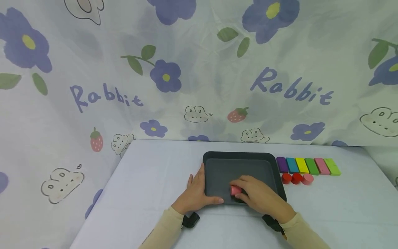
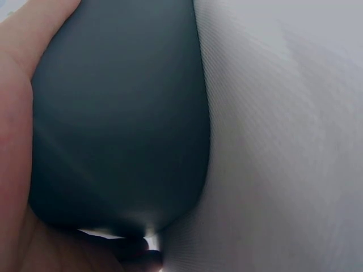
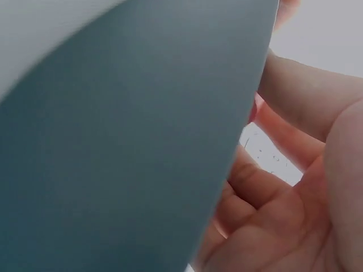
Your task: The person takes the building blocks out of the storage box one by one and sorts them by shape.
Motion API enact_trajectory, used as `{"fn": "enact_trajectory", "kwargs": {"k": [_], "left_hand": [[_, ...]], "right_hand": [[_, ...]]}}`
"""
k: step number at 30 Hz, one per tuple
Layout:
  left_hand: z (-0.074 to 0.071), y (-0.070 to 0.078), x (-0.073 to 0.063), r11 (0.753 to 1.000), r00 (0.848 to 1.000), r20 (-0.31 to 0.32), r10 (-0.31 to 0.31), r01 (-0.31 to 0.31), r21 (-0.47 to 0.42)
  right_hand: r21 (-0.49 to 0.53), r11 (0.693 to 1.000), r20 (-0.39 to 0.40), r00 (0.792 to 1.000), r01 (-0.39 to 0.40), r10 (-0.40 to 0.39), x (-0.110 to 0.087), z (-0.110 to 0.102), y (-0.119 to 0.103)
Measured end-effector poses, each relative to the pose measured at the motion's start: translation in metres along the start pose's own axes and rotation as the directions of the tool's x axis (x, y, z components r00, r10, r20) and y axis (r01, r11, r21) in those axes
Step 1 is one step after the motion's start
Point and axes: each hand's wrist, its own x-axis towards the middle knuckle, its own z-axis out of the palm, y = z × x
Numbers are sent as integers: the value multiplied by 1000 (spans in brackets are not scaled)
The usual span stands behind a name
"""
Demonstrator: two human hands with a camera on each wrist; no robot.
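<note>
A dark grey rectangular tray (image 1: 239,166) with a raised rim lies on the white table. At its near left corner rests my left hand (image 1: 199,193), fingers straight along the left side and thumb laid along the front rim. The left wrist view shows the tray's outer wall (image 2: 125,124) close beside that thumb. My right hand (image 1: 259,195) pinches a small pink cylinder (image 1: 235,190) between thumb and fingers, low over the tray's front part. In the right wrist view the tray wall (image 3: 136,136) hides most of the cylinder.
Right of the tray stands a row of coloured rectangular blocks: purple (image 1: 282,165), blue (image 1: 292,165), yellow (image 1: 302,165), green (image 1: 312,166), pink (image 1: 321,166) and light green (image 1: 332,167). Before them sit two red cylinders (image 1: 286,178) and another pink cylinder (image 1: 307,179). A patterned cloth (image 1: 199,69) hangs behind.
</note>
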Motion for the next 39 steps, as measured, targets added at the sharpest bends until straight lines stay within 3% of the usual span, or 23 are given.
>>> {"fn": "enact_trajectory", "kwargs": {"k": [14, 28, 39], "left_hand": [[1, -4, 0, 1000, 1000, 3, 0, 0, -10], [0, -2, -3, 1000, 1000, 14, -2, 2, -12], [0, -3, -3, 1000, 1000, 14, -6, 6, -13]], "right_hand": [[-34, 998, -86, 995, -56, 53, -18, -3, 11], [-12, 993, -181, 977, -116, 112, -38, -6, 22], [-24, 993, -231, 967, -115, 106, -49, -11, 30]]}}
